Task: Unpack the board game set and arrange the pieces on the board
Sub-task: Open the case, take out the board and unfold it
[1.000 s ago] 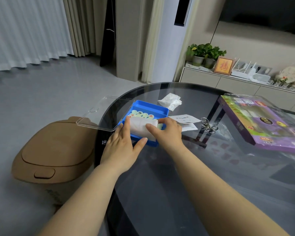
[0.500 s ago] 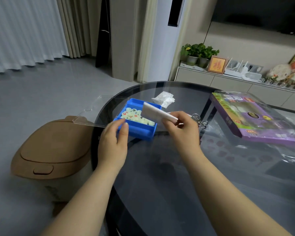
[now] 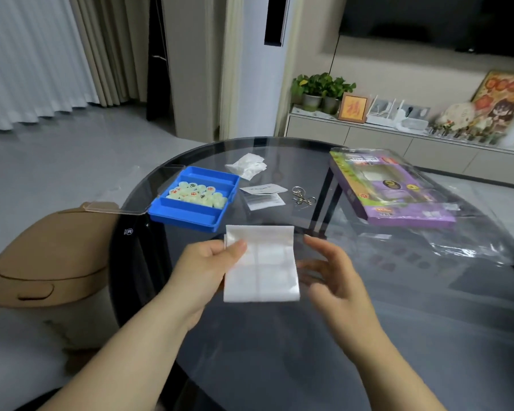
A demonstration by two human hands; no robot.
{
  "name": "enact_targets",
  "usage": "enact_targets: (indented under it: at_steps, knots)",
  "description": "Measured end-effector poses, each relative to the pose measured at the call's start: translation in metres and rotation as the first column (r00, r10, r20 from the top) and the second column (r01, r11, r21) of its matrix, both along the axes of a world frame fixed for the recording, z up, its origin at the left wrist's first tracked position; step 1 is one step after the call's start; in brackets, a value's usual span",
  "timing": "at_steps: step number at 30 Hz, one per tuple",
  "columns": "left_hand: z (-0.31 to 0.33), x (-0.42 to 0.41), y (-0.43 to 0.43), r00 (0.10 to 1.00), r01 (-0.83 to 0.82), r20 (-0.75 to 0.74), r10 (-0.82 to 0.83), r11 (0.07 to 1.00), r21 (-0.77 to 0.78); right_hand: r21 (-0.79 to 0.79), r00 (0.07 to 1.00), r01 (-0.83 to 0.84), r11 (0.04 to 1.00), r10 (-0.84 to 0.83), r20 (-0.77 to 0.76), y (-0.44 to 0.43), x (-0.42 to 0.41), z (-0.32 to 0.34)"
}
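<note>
A folded white sheet point(image 3: 261, 264), the game's board, hangs above the dark glass table point(image 3: 309, 351). My left hand point(image 3: 204, 266) pinches its left edge between thumb and fingers. My right hand point(image 3: 331, 268) hovers just right of the sheet, fingers spread, not touching it as far as I can tell. Behind them a blue plastic box point(image 3: 195, 200) stands on the table, its clear lid point(image 3: 131, 200) swung open to the left over the table's edge. Several pale round pieces point(image 3: 198, 194) with red and dark characters fill its middle compartment.
A crumpled white wrapper point(image 3: 247, 167), paper slips point(image 3: 263, 194) and a metal wire puzzle point(image 3: 301, 198) lie behind the box. A purple boxed toy point(image 3: 389, 191) and clear plastic wrap point(image 3: 469, 247) cover the right side. A brown lidded bin point(image 3: 48, 256) stands left of the table.
My right hand lifted the folded sheet out of the blue box and brought it toward me. My left hand left the box and took the sheet's left edge; my right hand let go.
</note>
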State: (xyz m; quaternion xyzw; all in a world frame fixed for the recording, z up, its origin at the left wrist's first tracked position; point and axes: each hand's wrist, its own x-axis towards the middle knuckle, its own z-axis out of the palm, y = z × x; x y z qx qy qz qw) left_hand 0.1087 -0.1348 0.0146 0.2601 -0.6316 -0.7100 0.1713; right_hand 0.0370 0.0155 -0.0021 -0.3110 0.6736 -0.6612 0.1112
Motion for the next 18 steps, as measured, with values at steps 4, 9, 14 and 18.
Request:
enact_targets:
  at_steps: [4,9,14,18]
  knots:
    - [0.000,-0.006,0.015,0.999,-0.026,-0.022,0.025,0.999,-0.046,0.012,0.968,0.102,0.995,-0.102,0.229,-0.001,-0.010,0.005]
    - [-0.003,-0.017,0.025,0.999,-0.047,-0.005,0.048,0.998,0.046,0.061,0.950,0.288,0.956,-0.293,0.105,-0.003,-0.008,0.000]
    - [-0.002,-0.024,0.018,1.000,0.002,-0.012,0.001,0.976,0.220,0.042,0.924,0.366,0.929,-0.369,0.098,0.006,-0.018,0.002]
    - [-0.003,-0.029,0.006,0.992,-0.069,-0.082,0.099,0.946,0.316,-0.064,0.949,0.268,0.961,-0.252,0.192,0.015,-0.024,0.009]
